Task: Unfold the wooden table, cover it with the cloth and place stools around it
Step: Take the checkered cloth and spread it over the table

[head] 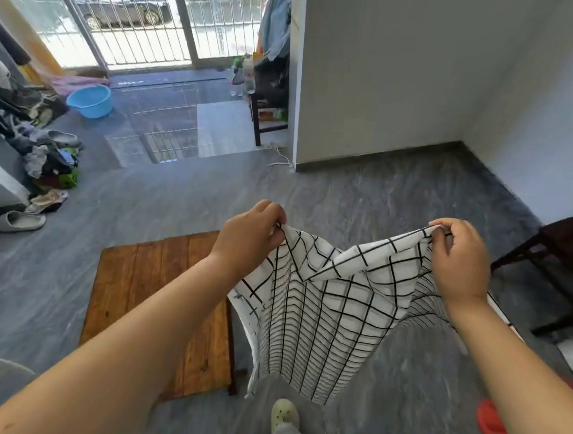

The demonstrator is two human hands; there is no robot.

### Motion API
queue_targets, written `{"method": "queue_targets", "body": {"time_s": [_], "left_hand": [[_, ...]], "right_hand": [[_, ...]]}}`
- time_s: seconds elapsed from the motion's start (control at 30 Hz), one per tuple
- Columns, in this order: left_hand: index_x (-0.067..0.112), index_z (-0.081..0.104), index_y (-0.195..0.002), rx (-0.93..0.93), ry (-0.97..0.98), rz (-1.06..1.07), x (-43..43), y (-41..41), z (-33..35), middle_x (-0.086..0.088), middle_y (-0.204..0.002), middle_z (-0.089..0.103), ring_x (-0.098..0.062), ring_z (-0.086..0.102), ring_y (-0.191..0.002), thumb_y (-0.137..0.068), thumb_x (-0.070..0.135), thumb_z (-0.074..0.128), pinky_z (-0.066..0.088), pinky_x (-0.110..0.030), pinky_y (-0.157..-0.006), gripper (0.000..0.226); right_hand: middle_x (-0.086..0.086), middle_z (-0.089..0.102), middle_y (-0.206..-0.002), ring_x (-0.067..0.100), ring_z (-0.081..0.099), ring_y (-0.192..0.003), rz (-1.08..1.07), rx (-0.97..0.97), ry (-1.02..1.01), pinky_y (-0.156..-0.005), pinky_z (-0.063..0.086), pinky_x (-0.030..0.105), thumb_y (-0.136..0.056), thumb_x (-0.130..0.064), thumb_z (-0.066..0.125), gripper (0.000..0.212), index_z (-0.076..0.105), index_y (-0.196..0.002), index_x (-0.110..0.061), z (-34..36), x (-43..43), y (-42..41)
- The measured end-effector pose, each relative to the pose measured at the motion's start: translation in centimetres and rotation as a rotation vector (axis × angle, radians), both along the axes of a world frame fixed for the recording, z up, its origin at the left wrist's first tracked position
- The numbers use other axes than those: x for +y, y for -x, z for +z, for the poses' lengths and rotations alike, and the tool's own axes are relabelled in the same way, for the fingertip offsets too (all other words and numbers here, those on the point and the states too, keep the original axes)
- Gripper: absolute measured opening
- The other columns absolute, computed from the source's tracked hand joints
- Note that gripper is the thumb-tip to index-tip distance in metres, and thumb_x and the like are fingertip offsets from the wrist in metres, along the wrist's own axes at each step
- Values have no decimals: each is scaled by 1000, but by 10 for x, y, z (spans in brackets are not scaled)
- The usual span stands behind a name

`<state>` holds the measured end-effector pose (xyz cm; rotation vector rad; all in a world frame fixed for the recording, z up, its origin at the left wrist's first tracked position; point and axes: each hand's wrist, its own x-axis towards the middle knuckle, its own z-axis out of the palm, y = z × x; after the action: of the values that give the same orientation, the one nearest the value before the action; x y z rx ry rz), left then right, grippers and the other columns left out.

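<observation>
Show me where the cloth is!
The cloth hangs right of centre in the head view, pinched by the left hand and right hand, beside the table.

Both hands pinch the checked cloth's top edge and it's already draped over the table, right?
Not draped: in the head view the left hand and right hand pinch the cloth by its top edge, but it hangs in the air to the right of the table.

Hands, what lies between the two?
In the head view, the cloth hangs between the left hand and right hand, each pinching its top edge.
</observation>
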<state>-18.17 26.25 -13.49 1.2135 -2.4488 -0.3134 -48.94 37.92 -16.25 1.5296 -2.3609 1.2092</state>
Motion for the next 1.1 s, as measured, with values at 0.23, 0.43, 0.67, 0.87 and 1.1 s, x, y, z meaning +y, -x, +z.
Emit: {"method": "queue_targets", "body": {"time_s": [0.23, 0.43, 0.67, 0.87, 1.1], "left_hand": [[13, 58, -100, -19, 30, 35, -79, 20, 3, -1, -103, 60, -25, 59, -72, -91, 20, 55, 32, -29, -59, 12], [15, 56, -102, -12, 62, 88, -151, 8, 9, -2, -107, 59, -29, 60, -78, -92, 23, 53, 39, -33, -61, 13], [11, 58, -102, -27, 210, 76, -232, -50, 34, -8, -103, 60, -34, 62, -73, -92, 20, 55, 38, -35, -58, 14], [7, 59, -99, -59, 364, 21, -311, -133, 52, -13, -99, 60, -38, 60, -62, -90, 17, 58, 41, -38, -52, 13], [8, 58, -98, -66, 391, 94, -384, -264, 64, -15, -102, 58, -40, 61, -65, -91, 18, 57, 44, -43, -55, 12]], "right_hand": [[7, 65, -98, 25, 58, -95, -48, -2, -3, -78, 41, 32, -94, -10, 51, 13, 63, -96, -9, 2, -54, 20], [6, 64, -99, 25, 58, -94, -63, -8, 15, -77, 45, 36, -94, -11, 51, 13, 63, -97, -9, 11, -94, 9], [5, 63, -99, 23, 57, -95, -68, 4, 38, -82, 48, 41, -94, -13, 51, 13, 62, -98, -10, 29, -146, -36], [5, 63, -97, 21, 54, -95, -49, 31, 53, -80, 41, 29, -94, -13, 51, 12, 63, -96, -9, 42, -196, -122], [3, 63, -95, 20, 55, -92, 1, 34, 90, -77, 37, 23, -93, -13, 53, 10, 63, -96, -11, 41, -263, -251]]}}
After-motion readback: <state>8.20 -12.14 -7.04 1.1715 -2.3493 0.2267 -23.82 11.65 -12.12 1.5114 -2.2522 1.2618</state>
